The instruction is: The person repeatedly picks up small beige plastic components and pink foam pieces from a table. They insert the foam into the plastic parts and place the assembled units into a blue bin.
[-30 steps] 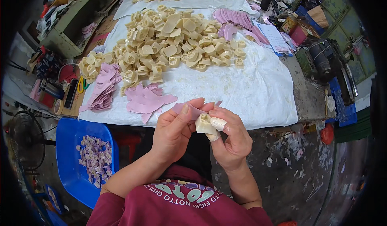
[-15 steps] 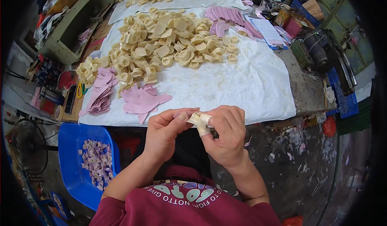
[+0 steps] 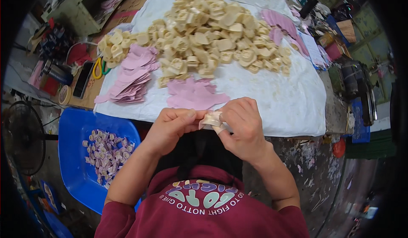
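Just past the table's near edge, my left hand [image 3: 176, 123] and my right hand [image 3: 242, 125] meet around one small cream moulded piece [image 3: 211, 118], shaped like a shoe heel. A bit of pink sheet material [image 3: 201, 123] lies against its left side, pinched by my left thumb and forefinger. The right fingers close on the other end; pale wraps cover some of their tips. Beyond lie a loose heap of similar cream pieces [image 3: 204, 38], a fanned stack of pink cut pieces [image 3: 131, 74] and a smaller pink pile [image 3: 195, 94].
A white cloth [image 3: 293, 106] covers the table. Below left, a blue basin [image 3: 70, 153] holds many small pink-and-cream pieces [image 3: 106, 155]. Yellow-handled scissors [image 3: 98, 68], a phone [image 3: 83, 80] and a tape roll [image 3: 64, 95] lie at left. A fan [image 3: 25, 136] stands beyond the basin; machinery [image 3: 350, 78] is at right.
The view has swung, so the table's contents sit farther right. Both hands keep hold of the cream piece, which has turned; pink material now shows along its left side.
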A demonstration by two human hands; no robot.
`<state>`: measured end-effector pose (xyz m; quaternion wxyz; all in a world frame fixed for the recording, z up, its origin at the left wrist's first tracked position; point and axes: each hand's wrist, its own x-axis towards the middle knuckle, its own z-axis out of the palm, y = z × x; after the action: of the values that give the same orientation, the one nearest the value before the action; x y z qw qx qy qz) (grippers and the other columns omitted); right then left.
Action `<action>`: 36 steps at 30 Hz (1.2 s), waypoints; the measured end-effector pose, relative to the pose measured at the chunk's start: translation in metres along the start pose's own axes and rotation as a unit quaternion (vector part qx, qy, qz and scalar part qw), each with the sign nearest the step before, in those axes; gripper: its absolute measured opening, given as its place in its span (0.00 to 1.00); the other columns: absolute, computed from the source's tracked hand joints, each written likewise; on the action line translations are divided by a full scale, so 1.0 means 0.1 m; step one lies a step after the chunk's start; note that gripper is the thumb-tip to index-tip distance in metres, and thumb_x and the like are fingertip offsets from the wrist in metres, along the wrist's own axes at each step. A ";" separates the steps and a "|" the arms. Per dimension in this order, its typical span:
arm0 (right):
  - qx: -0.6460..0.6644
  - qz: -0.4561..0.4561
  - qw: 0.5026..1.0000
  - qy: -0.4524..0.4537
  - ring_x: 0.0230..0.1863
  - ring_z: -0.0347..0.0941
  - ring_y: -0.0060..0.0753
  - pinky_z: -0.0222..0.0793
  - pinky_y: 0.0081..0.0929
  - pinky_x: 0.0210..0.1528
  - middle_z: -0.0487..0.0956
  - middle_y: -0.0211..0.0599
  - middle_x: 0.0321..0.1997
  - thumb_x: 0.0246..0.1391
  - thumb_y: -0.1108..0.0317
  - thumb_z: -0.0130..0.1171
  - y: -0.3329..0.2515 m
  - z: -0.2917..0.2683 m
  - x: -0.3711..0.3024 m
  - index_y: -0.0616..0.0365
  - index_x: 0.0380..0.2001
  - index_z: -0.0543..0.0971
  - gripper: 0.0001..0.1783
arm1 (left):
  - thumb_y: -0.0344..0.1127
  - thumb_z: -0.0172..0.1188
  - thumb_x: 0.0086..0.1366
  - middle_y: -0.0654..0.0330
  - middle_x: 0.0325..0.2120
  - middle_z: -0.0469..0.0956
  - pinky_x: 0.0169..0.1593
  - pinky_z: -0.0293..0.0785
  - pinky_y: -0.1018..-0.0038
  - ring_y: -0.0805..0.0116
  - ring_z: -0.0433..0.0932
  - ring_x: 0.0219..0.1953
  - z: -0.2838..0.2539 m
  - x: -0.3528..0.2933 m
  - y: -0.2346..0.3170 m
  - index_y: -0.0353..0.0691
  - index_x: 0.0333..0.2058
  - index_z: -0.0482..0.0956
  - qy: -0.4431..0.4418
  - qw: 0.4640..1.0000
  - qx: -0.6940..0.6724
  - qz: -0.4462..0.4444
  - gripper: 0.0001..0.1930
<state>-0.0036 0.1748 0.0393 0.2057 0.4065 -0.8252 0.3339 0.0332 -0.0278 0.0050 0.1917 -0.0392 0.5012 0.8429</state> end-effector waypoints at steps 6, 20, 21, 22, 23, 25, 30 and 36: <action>0.082 -0.050 0.993 -0.067 0.30 0.68 0.41 0.60 0.36 0.37 0.71 0.35 0.25 0.30 0.76 0.61 -0.20 0.52 0.38 0.58 0.22 0.71 0.11 | 0.25 0.60 0.60 0.57 0.33 0.80 0.36 0.71 0.79 0.77 0.74 0.31 -0.54 -0.18 0.35 0.31 0.31 0.77 -0.046 0.992 0.110 0.039 0.03; 0.457 0.406 0.790 -0.051 0.31 0.71 0.15 0.69 0.18 0.35 0.79 0.28 0.28 0.43 0.72 0.67 -0.24 0.57 0.00 0.61 0.27 0.76 0.09 | 0.31 0.58 0.64 0.62 0.34 0.77 0.42 0.76 0.76 0.72 0.77 0.38 -0.44 -0.18 0.02 0.31 0.41 0.80 -0.072 0.990 -0.091 0.083 0.10; 0.476 0.415 0.775 -0.028 0.31 0.71 0.16 0.68 0.18 0.35 0.79 0.28 0.28 0.43 0.72 0.67 -0.23 0.53 -0.02 0.61 0.27 0.76 0.09 | 0.30 0.58 0.64 0.62 0.35 0.76 0.41 0.75 0.76 0.72 0.77 0.37 -0.42 -0.13 0.00 0.31 0.41 0.80 -0.078 0.991 -0.053 0.095 0.10; 0.467 0.415 0.781 -0.017 0.31 0.71 0.16 0.68 0.18 0.35 0.78 0.28 0.27 0.43 0.72 0.67 -0.23 0.49 -0.05 0.62 0.27 0.76 0.09 | 0.30 0.59 0.64 0.62 0.35 0.76 0.40 0.75 0.75 0.72 0.76 0.36 -0.40 -0.07 -0.04 0.31 0.40 0.80 -0.083 0.991 -0.016 0.108 0.10; 0.458 0.413 0.787 -0.008 0.30 0.71 0.16 0.68 0.18 0.35 0.78 0.28 0.27 0.43 0.72 0.67 -0.25 0.45 -0.08 0.62 0.27 0.76 0.09 | 0.30 0.59 0.63 0.61 0.36 0.76 0.38 0.74 0.75 0.73 0.76 0.35 -0.37 -0.02 -0.06 0.31 0.40 0.80 -0.088 0.988 0.021 0.122 0.09; 0.422 0.416 0.805 0.011 0.30 0.71 0.16 0.68 0.19 0.35 0.78 0.28 0.26 0.43 0.72 0.67 -0.24 0.46 -0.17 0.62 0.27 0.76 0.09 | 0.27 0.57 0.63 0.61 0.34 0.74 0.37 0.72 0.75 0.73 0.74 0.33 -0.18 0.00 -0.02 0.32 0.35 0.77 -0.040 0.957 0.181 0.224 0.05; 0.371 0.421 0.828 -0.010 0.29 0.70 0.15 0.68 0.19 0.34 0.77 0.28 0.24 0.43 0.71 0.68 -0.15 0.46 -0.19 0.63 0.25 0.76 0.10 | 0.24 0.55 0.61 0.56 0.33 0.74 0.42 0.71 0.73 0.67 0.75 0.36 -0.09 0.08 0.06 0.31 0.33 0.74 -0.019 0.939 0.263 0.221 0.03; 0.367 0.409 0.835 -0.023 0.29 0.70 0.14 0.68 0.18 0.33 0.78 0.27 0.24 0.43 0.72 0.68 -0.09 0.47 -0.12 0.63 0.25 0.77 0.09 | 0.25 0.56 0.62 0.58 0.42 0.71 0.44 0.70 0.77 0.74 0.74 0.40 -0.10 0.08 0.04 0.33 0.34 0.75 0.022 0.882 0.373 0.288 0.02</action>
<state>0.0078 0.1438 0.0028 -0.1329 0.0853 -0.7375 0.6566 0.0232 -0.0355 0.0011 -0.0701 0.1633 0.7718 0.6105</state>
